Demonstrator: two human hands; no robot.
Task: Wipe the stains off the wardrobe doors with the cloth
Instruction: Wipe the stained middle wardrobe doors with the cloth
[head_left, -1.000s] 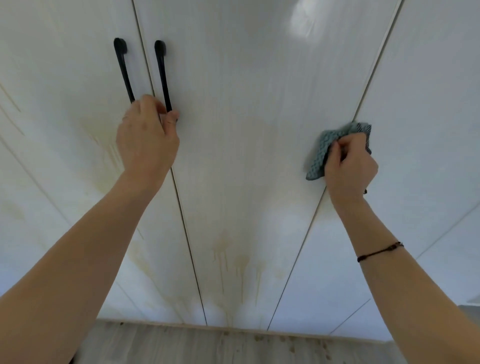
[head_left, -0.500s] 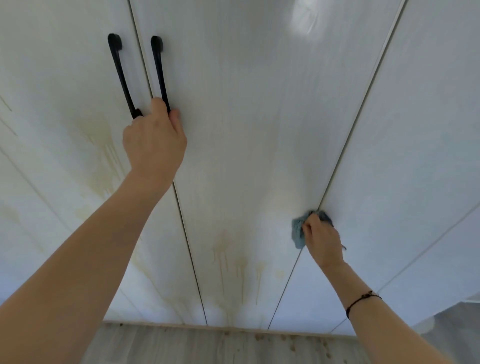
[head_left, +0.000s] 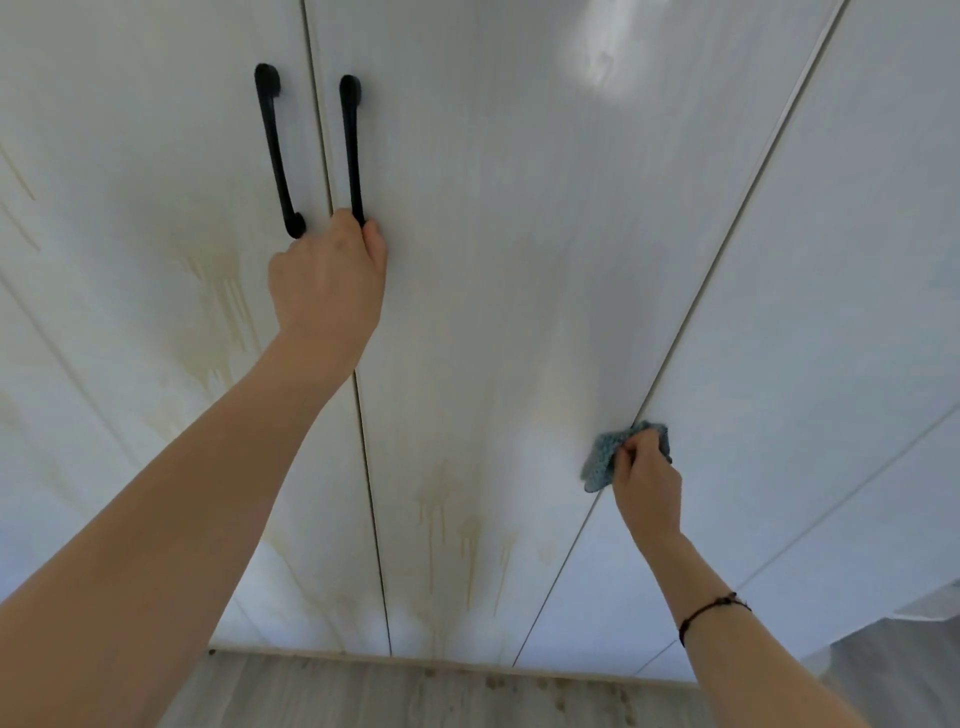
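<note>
Moved since one second earlier: right hand (head_left: 647, 488) and small blue-grey woven cloth (head_left: 600, 460), from the middle right of the frame down a door seam to the lower right; almost no shift over the last half second. Left hand (head_left: 327, 280) kept its hold at the handle throughout

- White wood-grain wardrobe doors (head_left: 493, 260): fill nearly the whole frame, seen from low down, with thin dark seams between panels
- Cloth: bunched, lower right of the frame, against the door face right on the seam between the centre panel and the panel to its right
- Right hand: fingers curled and clamped on the cloth, back of the hand toward the camera; thin dark cord bracelet (head_left: 711, 610) on the wrist below it
- Left hand: upper centre of the frame, fingers curled round the lower end of the right long black bar handle (head_left: 350, 150), thumb showing just right of the bar
- Left long black bar handle (head_left: 275, 150): upper left, across a seam from its twin, free of the hand
- Yellow-brown drip stains (head_left: 223, 301): on the left panel, below the handles and left of the forearm
- Second group of yellow-brown drips (head_left: 457, 535): low on the centre panel, left of the cloth and apart from it
- Pale glare patch (head_left: 602, 67): top of the frame, right of centre
- Grey wood-look floor (head_left: 363, 691): strip along the bottom edge, with small brown spots (head_left: 597, 696) toward its right
</note>
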